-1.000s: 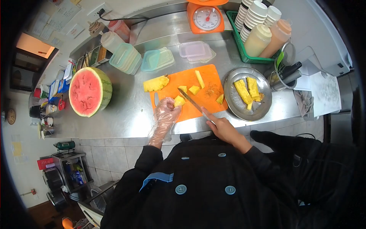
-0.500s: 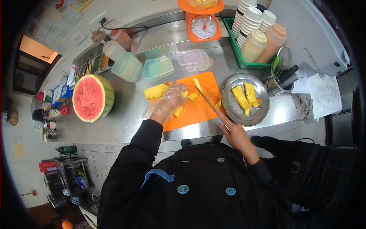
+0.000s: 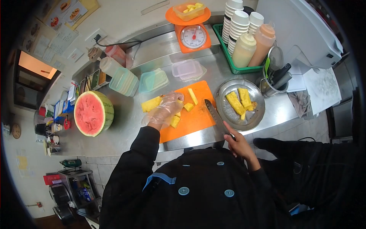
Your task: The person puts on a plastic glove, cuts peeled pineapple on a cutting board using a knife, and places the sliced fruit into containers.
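A big red watermelon half (image 3: 93, 113), a round clock (image 3: 16, 130), white cups (image 3: 239, 29) and bottles (image 3: 244, 52) in a green basket (image 3: 247, 70).

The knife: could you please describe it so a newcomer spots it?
Find the orange cutting board. At its right side, the bare right hand holds the knife. It is held, unlike the dark-handled utensils in the metal container.

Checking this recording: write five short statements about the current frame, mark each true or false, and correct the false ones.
1. The right hand holds a knife. True.
2. The left hand is bare. False: the left hand is gloved in clear plastic.
3. The cut watermelon sits on the orange board. False: the watermelon rests on the metal counter.
4. A container sits on the orange scale. True.
5. The round metal plate is bare. False: yellow pieces lie on the plate.
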A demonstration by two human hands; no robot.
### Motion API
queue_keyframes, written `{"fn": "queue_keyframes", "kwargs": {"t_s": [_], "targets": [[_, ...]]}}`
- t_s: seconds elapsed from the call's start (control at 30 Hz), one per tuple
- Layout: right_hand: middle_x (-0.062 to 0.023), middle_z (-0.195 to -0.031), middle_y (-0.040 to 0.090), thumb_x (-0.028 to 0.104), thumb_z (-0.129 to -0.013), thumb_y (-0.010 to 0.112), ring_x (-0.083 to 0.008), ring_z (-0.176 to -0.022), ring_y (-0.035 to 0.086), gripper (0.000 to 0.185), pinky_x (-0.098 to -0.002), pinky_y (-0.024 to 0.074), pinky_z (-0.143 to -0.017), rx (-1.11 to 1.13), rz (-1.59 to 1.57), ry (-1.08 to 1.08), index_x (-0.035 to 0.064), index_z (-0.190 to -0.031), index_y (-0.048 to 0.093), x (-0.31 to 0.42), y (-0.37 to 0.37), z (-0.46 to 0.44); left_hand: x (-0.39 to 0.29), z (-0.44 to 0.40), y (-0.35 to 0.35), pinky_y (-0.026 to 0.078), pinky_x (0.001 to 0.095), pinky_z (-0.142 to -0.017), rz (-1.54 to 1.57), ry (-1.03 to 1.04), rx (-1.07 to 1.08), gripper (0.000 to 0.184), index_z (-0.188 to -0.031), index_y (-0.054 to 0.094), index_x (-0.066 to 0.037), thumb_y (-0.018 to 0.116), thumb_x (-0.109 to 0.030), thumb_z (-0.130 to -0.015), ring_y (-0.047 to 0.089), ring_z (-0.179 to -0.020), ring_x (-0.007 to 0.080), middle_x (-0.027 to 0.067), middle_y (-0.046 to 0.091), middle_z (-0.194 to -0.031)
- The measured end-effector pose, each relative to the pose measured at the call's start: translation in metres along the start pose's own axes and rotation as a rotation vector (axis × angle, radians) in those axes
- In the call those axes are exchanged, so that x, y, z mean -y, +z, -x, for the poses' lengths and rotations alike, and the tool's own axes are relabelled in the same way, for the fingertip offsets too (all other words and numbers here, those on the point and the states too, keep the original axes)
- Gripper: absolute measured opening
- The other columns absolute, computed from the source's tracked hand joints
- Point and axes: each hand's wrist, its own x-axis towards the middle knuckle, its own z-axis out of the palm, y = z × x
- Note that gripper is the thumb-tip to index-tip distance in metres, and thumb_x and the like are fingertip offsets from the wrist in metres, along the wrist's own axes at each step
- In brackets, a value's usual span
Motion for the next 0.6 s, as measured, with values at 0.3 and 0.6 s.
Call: {"fn": "queue_keyframes", "kwargs": {"t_s": [0.3, 0.6], "targets": [[0.0019, -0.051, 0.04, 0.018, -0.099, 0.05, -0.007, -0.037, 0.037, 0.059, -0.0245, 0.035, -0.035, -0.031, -0.088, -0.081, 0.0274, -0.152, 0.026, -0.004, 0.005, -0.018, -0.016, -0.006, -0.041, 0.048, 0.034, -0.072, 0.061, -0.063, 0.126, 0.006, -0.081, 0.061, -0.009, 0.059, -0.01, -0.076, 0.06, -0.08, 0.0279, 0.0115, 0.064, -0.086], [0.0017, -0.054, 0.041, 0.018, -0.098, 0.052, -0.0076, -0.039, 0.039, 0.059, -0.0248, 0.0364, -0.036, -0.044, -0.057, -0.077, 0.03, -0.151, 0.028, -0.008, 0.012, -0.016, 0.023, 0.019, 0.014, 0.045, 0.0412, -0.092, -0.364, 0.324, -0.1, 0.027, -0.104, 0.063, -0.014, 0.057, -0.016, -0.078, 0.055, -0.108, 0.0326, 0.0149, 0.062, -0.101]]}}
